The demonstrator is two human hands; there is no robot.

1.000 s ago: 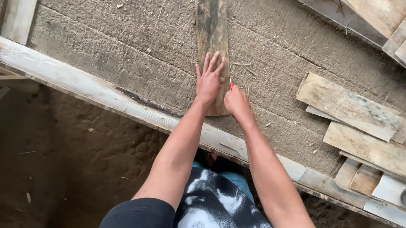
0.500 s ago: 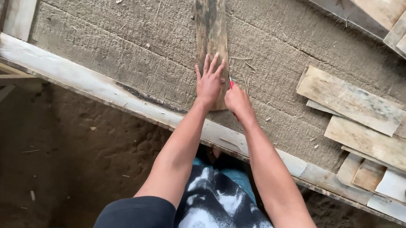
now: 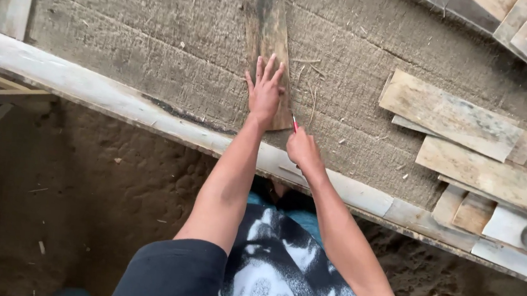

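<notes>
Dark weathered plank (image 3: 265, 37) is lying lengthwise on the coarse grey bench top (image 3: 128, 52), running toward 12 o'clock. Left hand (image 3: 265, 92) is pressing its near end flat, fingers spread wide. Right hand (image 3: 302, 149), at 5 o'clock, is pinching a red pencil (image 3: 294, 123) against the plank's right edge. Plank looks thin, stiff, light and splintery; best gripped by its long edges. Pale offcuts (image 3: 451, 115) are lying at 3 o'clock.

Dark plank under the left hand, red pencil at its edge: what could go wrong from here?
1. The left hand lies flat on the dark plank with nothing else holding it; the plank could slip on the rough bench top and skew the mark.
2. The red pencil in the right hand runs close to the left hand, so a slip may jab it.
3. The weathered wood may give splinters.
</notes>
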